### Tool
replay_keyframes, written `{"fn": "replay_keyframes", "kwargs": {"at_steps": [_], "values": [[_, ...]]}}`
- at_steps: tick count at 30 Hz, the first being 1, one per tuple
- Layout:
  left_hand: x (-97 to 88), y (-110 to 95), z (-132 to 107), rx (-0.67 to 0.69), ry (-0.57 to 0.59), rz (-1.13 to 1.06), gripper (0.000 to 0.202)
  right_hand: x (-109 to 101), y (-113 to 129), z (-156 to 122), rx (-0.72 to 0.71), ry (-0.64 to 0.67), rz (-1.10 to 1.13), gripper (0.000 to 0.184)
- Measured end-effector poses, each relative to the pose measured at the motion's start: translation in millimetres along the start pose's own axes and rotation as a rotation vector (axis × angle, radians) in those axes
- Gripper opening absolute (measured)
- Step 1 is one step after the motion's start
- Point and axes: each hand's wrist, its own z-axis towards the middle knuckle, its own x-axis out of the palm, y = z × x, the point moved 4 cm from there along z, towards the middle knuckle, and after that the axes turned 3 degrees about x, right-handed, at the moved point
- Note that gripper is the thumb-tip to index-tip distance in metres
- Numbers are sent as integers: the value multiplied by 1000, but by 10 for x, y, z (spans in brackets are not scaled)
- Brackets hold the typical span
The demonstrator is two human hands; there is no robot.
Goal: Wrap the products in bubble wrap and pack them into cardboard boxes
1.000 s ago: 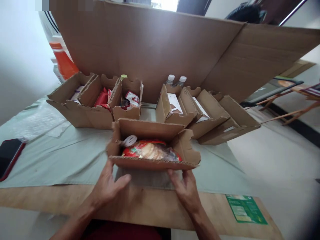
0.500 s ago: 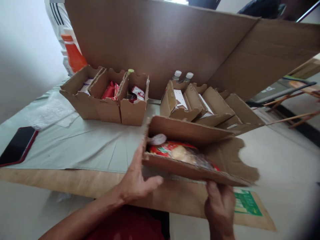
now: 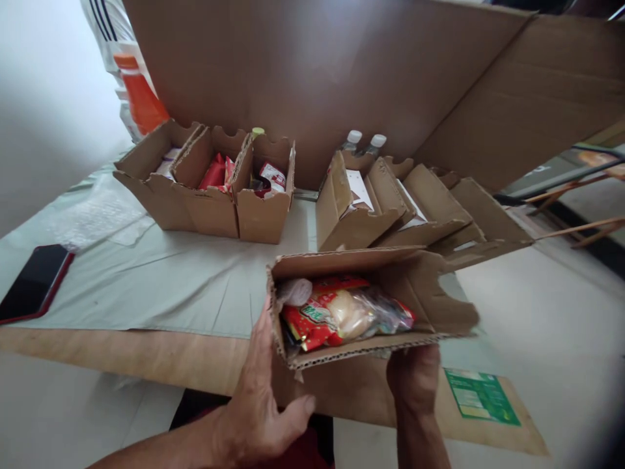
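Observation:
An open-topped cardboard box [image 3: 351, 357] is held tilted above the table's front edge, its opening towards me. Inside lie a red snack packet [image 3: 317, 322], clear-wrapped pieces beside it and a whitish wrapped roll [image 3: 295, 292]. My right hand [image 3: 414, 374] grips the box from below, its fingers partly hidden underneath. Against the box's left end rests my left hand [image 3: 266, 397], fingers stretched out along the cardboard and thumb spread away from it.
Cardboard bins holding packets [image 3: 217, 212] stand at the back left. Tilted cardboard bins [image 3: 359, 218] sit behind the held box, below a tall cardboard panel [image 3: 293, 71]. A phone [image 3: 36, 283], bubble wrap [image 3: 97, 215] and an orange bottle [image 3: 141, 98] are on the left.
The held box has moved slightly left and tipped further towards me, showing more of its contents. My right hand has shifted left and further under it. My left hand stays at its left end.

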Motion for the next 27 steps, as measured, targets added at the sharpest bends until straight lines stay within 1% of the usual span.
{"fn": "replay_keyframes", "kwargs": {"at_steps": [3, 5, 7, 10, 13, 16, 18, 22, 24, 27], "values": [[-108, 178, -320, -80, -72, 118, 111, 409, -32, 89, 20, 159, 72, 74], [-164, 263, -480, -140, -122, 183, 110, 679, -14, 198, 12, 256, 133, 73], [-188, 301, -551, -166, -133, 201, 108, 894, 42, 326, -13, 311, 166, 72], [-190, 310, -490, -134, -99, 167, 111, 1114, 168, 478, -41, 355, 121, 72], [-175, 320, -365, -114, -75, 130, 109, 1207, 289, 511, -49, 331, 45, 71], [-117, 317, -302, -154, -51, 64, 104, 1229, 346, 446, -42, 284, 20, 72], [-60, 293, -297, -192, -33, 13, 105, 1246, 353, 399, -25, 271, 27, 76], [46, 223, -283, -213, 2, -54, 113, 1313, 399, 363, -42, 294, 88, 77], [82, 214, -246, -209, 10, -62, 114, 1341, 429, 364, -66, 307, 107, 76], [138, 238, -166, -209, 14, -80, 111, 1356, 427, 381, -60, 314, 130, 77]]}}
